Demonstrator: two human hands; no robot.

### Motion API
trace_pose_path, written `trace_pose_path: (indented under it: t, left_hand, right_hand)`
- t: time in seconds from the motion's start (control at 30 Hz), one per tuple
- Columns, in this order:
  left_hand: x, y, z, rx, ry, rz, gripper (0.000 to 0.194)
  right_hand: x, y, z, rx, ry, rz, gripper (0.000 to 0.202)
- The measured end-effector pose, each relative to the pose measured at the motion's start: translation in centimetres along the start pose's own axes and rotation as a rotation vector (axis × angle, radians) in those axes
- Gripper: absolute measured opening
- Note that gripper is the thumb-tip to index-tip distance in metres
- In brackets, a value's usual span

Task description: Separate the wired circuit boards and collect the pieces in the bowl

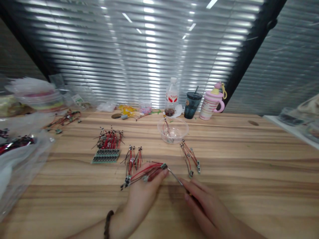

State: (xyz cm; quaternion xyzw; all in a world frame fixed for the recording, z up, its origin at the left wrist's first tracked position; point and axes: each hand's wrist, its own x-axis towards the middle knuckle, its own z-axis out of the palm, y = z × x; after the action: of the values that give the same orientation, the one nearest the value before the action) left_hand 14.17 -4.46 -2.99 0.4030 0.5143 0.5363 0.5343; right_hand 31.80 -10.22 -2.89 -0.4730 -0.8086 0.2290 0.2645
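While the left hand (143,191) lies palm-down on the desk (249,172), its fingertips pin a small wired board (163,165) whose red and black leads (147,171) run back across the fingers. That board sits right at the tip of the left hand's forefinger, just beyond the right hand's reach. The right hand (204,204) is closed in a pinch around a thin metal tool (175,177), and the tool's point touches or nearly touches the board; which of the two cannot be told.

Just beyond the left hand lies a loose bunch of wired boards (132,162), and farther out on the same side a larger heap of them (109,139) rests next to a green strip of boards (106,156). Past the right hand's fingertips a few more wired pieces (190,157) lie near the tool, and behind them stands a clear plastic bowl (173,130) with some wires inside. Well away from both hands, at the far edge, stand a water bottle (171,96), a dark cup (192,104) and a pink mug (211,103). A dark bead bracelet (108,224) circles the left wrist.
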Motion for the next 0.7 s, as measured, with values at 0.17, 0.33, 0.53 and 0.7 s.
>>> trace_pose_path:
  t: [0.17,0.33,0.53,0.7]
  left_hand:
    - [0.2,-0.2,0.1,-0.084,-0.051,-0.087,0.019]
    - [0.0,-0.3,0.0,-0.004,-0.114,-0.060,0.014]
    - [-0.1,-0.5,-0.3,0.206,-0.061,0.164,0.008]
    - [0.1,-0.5,-0.1,0.115,-0.220,-0.075,0.005]
  right_hand:
    - [0.3,-0.6,-0.3,0.016,-0.041,0.020,0.041]
    - [0.1,-0.1,0.2,0.030,-0.017,0.015,0.039]
    - [0.0,0.4,0.0,0.207,0.000,0.110,0.032]
    - [0.6,1.2,-0.7,0.626,-0.151,0.468,0.028]
